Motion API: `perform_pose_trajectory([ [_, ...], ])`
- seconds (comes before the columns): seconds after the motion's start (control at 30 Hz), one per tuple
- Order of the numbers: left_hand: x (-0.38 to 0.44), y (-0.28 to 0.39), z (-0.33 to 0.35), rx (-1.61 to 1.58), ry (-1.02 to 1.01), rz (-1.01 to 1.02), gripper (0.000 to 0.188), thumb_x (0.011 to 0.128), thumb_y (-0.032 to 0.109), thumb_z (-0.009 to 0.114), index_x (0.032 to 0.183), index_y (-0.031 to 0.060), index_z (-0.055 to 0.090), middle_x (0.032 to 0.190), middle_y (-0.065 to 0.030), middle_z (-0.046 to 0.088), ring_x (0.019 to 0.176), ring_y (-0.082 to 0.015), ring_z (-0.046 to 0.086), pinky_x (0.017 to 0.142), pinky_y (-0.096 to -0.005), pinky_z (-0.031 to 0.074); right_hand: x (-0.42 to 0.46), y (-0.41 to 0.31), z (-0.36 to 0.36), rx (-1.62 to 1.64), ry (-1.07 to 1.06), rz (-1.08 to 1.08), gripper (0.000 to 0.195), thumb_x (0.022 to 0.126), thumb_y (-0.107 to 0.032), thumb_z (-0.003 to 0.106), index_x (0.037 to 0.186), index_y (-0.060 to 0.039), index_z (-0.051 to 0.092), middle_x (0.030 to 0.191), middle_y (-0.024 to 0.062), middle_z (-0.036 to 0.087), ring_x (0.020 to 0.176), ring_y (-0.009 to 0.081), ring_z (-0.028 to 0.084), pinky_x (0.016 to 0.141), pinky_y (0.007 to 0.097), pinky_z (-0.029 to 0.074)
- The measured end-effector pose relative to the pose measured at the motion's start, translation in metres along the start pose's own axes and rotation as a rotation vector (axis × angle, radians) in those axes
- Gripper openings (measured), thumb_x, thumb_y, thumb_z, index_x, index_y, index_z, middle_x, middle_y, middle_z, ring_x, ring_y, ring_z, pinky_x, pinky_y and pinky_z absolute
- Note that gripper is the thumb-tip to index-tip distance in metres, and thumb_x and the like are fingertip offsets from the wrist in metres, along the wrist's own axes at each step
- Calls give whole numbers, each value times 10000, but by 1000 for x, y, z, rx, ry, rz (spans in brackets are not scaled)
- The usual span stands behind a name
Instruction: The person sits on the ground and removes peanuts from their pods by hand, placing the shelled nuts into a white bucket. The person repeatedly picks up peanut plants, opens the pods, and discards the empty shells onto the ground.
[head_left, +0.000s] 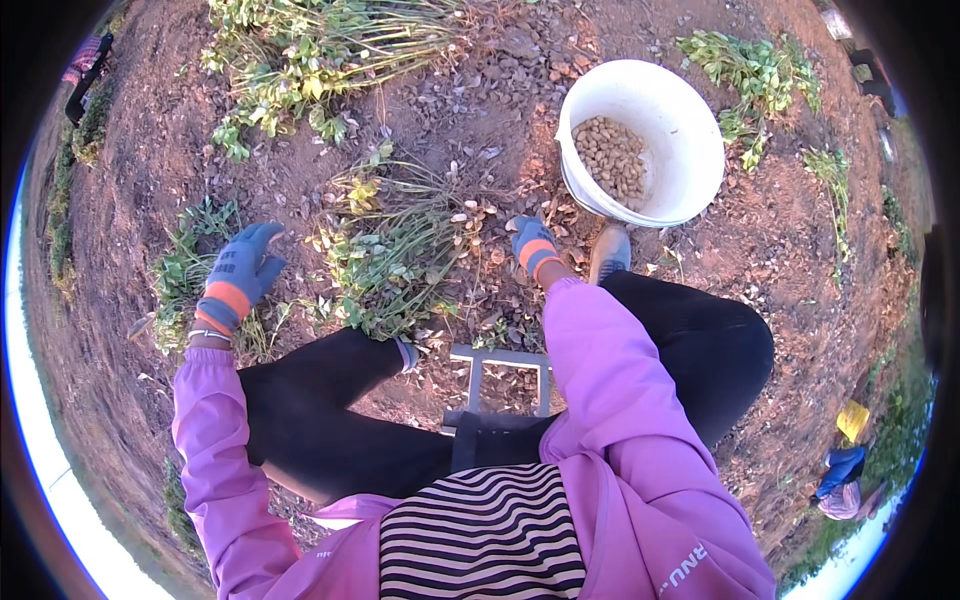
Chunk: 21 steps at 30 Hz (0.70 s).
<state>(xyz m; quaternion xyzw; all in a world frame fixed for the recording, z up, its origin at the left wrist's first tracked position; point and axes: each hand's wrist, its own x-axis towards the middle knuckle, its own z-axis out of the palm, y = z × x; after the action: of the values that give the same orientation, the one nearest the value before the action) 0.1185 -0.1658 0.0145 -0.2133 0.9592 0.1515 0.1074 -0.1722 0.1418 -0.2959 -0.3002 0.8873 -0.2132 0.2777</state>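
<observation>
My left hand, in a grey-blue and orange work glove, is held over a small clump of green peanut leaves. Its thumb and fingers are apart, with nothing between them. My right hand, gloved alike, is low over the soil just in front of a boot. Its fingers look curled, and whether they hold anything is hidden. Between the hands lies a pulled peanut plant, its pods turned towards my right hand. A white plastic bucket beyond that hand has peanut pods at its bottom.
A large heap of peanut plants lies at the far left. More plants are right of the bucket. A low metal-framed stool is between my legs. Other people are at the view's edges, near a yellow object.
</observation>
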Motion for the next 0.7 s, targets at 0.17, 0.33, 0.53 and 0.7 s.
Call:
perform_pose_trajectory([
  [0.17, 90, 80, 89, 4, -215, 285, 374, 811, 191, 620, 1147, 59, 523, 1125, -169, 568, 1019, -358, 552, 878, -434, 440, 5, -30, -9, -104, -231, 133, 498, 825, -133, 589, 1309, -170, 474, 1332, 180, 431, 1158, 388, 494, 957, 444, 449],
  [0.33, 140, 109, 198, -109, -69, 101, 517, 775, 254, 649, 1231, 72, 487, 1253, -153, 504, 1142, -343, 487, 940, -446, 402, 27, 6, 41, 391, -37, 469, 378, 805, -121, 622, 1177, -134, 560, 1187, 185, 491, 1042, 379, 535, 855, 434, 476],
  [0.53, 151, 129, 249, -14, -65, -236, 553, 739, 298, 679, 1234, 142, 490, 1219, -110, 507, 1153, -314, 479, 931, -448, 396, 6, -26, 3, -237, -200, 115, 329, 813, -133, 604, 1141, -140, 573, 1217, 183, 499, 1064, 362, 547, 870, 424, 474],
  [0.7, 161, 130, 240, 32, -215, -273, 494, 727, 293, 704, 1173, 159, 540, 1164, -107, 529, 1105, -321, 499, 893, -457, 415, -2, -28, -9, -154, -176, 159, 335, 801, -57, 565, 1129, -130, 577, 1187, 199, 534, 1090, 361, 553, 884, 428, 481],
])
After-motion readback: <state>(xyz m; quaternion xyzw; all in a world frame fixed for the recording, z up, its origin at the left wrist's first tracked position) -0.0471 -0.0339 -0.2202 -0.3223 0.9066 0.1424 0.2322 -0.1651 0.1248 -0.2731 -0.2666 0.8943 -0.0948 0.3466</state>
